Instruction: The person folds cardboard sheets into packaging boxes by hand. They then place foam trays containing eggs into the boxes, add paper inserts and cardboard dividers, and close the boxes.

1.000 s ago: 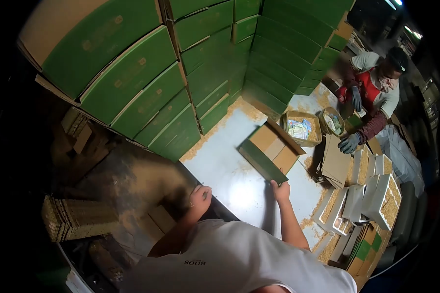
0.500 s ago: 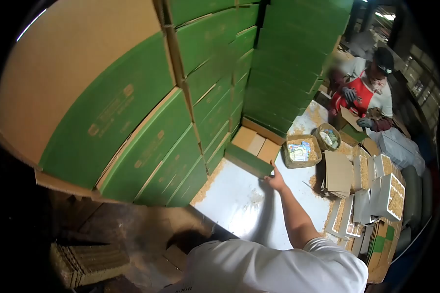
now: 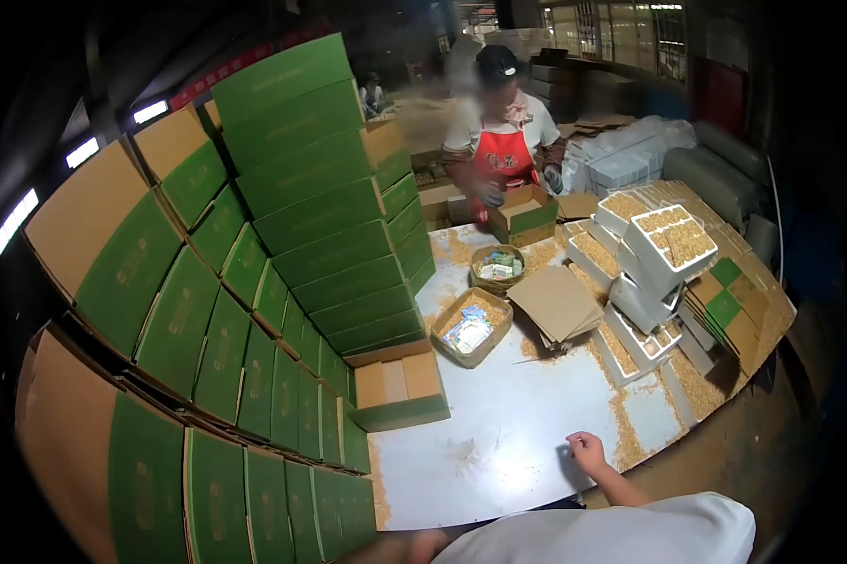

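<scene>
My right hand hovers over the white tabletop near its front right. Its fingers look loosely curled, and nothing shows in them. At the bottom edge of the view my left hand is blurred and partly cut off, so its fingers cannot be made out. A green and brown carton rests on the table against the stacked boxes, its brown top flaps folded inward with a lighter strip between them. Both hands are apart from this carton.
Tall stacks of green cartons line the left and back. Two baskets hold small packets. Cardboard sheets and foam trays of shavings stand right. Across the table, a gloved co-worker handles an open carton.
My right hand has left the carton's front corner and drawn back to the right, its fingers curling. The view has turned and now takes in more of the room. My left hand has come into view.
</scene>
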A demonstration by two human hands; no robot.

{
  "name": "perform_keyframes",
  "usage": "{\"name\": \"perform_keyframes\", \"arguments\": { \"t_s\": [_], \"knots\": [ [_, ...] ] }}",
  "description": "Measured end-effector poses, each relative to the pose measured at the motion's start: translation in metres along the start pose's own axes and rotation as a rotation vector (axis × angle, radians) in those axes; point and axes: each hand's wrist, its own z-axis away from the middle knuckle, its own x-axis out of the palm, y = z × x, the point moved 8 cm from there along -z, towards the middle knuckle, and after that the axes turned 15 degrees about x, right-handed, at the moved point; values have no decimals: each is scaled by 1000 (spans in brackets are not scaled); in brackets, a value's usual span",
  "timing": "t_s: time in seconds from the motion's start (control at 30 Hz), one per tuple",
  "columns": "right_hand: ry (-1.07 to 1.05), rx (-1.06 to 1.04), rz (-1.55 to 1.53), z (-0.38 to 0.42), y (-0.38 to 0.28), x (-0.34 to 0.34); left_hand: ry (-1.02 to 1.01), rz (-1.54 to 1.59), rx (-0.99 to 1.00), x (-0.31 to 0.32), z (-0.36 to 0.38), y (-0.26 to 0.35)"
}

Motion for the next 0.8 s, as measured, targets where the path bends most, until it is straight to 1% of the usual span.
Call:
{"name": "perform_keyframes", "arguments": {
  "t_s": [0.1,0.13,0.17,0.2,0.23,0.27,0.3,0.33,0.4,0.43,0.47,0.5,0.53,0.57,0.6,0.63,0.67,0.7,0.73,0.8],
  "knots": [
    [57,50,-64,-1,-22,-8,-368,46,-130,56,-12,17],
    [57,67,-58,1,-28,0,-501,-10,-139,69,-20,27],
    [54,96,-43,11,-33,7,-615,-122,-93,76,-19,61],
    [-78,111,-49,27,-62,26,-625,-349,38,68,8,161],
    [-186,-11,51,53,-113,42,-616,-588,296,75,-26,203],
    [-255,-287,118,77,-160,56,-491,-766,450,73,-14,283],
    [-307,-632,234,103,-211,68,-130,-686,610,68,-6,345],
    [-367,-960,348,135,-242,71,-70,-606,782,75,-17,367],
    [-505,-1315,491,162,-274,50,34,-479,1136,86,-30,410],
    [-568,-1496,556,172,-282,40,74,-663,1155,84,-15,450],
    [-460,-1453,709,140,-271,27,107,-846,1165,86,5,486],
    [-461,-1248,598,101,-267,-3,140,-1032,1177,95,20,508],
    [-264,-1168,704,66,-245,-36,150,-974,1160,96,33,514],
    [-220,-858,890,20,-201,-65,160,-914,1138,89,50,511],
    [-201,-555,1152,-2,-168,-103,169,-847,1107,80,60,501],
    [-46,-673,981,-10,-135,-147,257,-827,1020,72,52,471],
    [-7,-521,898,-9,-109,-187,343,-803,930,69,43,428],
    [90,-443,778,-6,-69,-226,399,-848,777,68,39,383],
    [198,-384,629,6,-35,-260,379,-810,632,70,48,345],
    [318,-204,446,34,40,-310,386,-649,441,92,57,240]
  ]
}}
